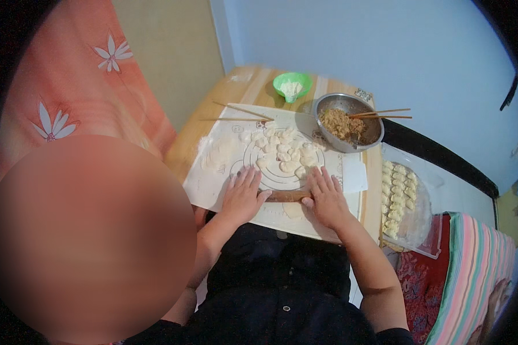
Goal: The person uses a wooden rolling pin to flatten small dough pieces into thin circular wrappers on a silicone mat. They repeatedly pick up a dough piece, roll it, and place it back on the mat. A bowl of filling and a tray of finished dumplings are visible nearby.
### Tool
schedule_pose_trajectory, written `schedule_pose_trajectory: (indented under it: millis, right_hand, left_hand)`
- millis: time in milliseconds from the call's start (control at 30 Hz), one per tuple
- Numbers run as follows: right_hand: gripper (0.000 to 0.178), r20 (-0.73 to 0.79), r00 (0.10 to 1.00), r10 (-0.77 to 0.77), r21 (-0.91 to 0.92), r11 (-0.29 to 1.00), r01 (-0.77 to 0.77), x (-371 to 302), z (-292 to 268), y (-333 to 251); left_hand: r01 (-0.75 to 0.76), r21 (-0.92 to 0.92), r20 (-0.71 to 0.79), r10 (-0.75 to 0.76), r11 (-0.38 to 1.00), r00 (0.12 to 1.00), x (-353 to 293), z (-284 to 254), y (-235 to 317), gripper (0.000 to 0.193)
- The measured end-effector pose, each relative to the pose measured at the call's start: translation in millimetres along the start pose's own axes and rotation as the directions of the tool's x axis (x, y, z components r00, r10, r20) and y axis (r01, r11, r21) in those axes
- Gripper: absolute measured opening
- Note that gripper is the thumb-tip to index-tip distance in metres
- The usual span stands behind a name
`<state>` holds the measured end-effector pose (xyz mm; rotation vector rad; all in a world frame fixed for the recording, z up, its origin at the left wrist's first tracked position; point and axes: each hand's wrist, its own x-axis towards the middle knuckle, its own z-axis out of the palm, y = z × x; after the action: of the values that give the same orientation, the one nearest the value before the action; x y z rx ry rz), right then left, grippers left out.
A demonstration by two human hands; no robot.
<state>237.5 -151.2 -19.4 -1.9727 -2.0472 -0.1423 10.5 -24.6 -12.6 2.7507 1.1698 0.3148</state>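
Observation:
A brown wooden rolling pin (286, 196) lies crosswise near the front of a white printed dough mat (208, 187). My left hand (243, 191) rests flat over its left end, fingers stretched out and thumb on the wood. Over the right end lies my right hand (326, 195), also flat with its fingers extended. Just on the near side of the pin, a thin pale piece of dough (293, 211) is partly visible. Beyond my hands, several small floured dough pieces (283, 150) are clustered on the mat's ring markings.
A metal bowl of filling (322, 123) with chopsticks (385, 114) across it stands back right. Behind the mat is a green bowl (281, 86) of flour. More chopsticks (244, 110) lie at left. A clear tray (429, 233) holds rows of dumplings (398, 190) at right.

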Motion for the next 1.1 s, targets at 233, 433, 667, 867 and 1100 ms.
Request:
schedule_pose_trajectory:
  millis: [233, 433, 667, 867, 1100]
  right_hand:
    - [0.034, -0.17, 0.984, -0.052, 0.094, 0.993, 0.069, -32, -19, -25]
    - [0.037, -0.07, 0.996, 0.056, 0.143, 0.989, -0.046, -58, -33, -42]
    - [0.054, -0.104, 0.976, 0.191, 0.069, 0.98, -0.185, -39, 4, -26]
    - [0.07, -0.16, 0.927, 0.339, -0.041, 0.936, -0.349, 8, 16, -6]
    - [0.043, -0.083, 0.992, 0.098, 0.06, 0.994, -0.093, -59, -2, -46]
  left_hand:
    - [-0.336, -0.507, 0.165, 0.471, 0.794, 0.866, 13, 0, 3, 0.043]
    - [-0.368, -0.351, 0.317, 0.479, 0.861, 0.819, 26, -4, 31, 0.038]
    - [-0.332, -0.141, 0.104, 0.348, 0.933, 0.932, 12, -10, 3, 0.045]
    - [-0.233, 0.043, -0.146, 0.237, 0.972, 0.96, 46, 15, -6, 0.053]
    - [-0.294, -0.334, 0.178, 0.367, 0.895, 0.913, 17, -6, 5, 0.046]
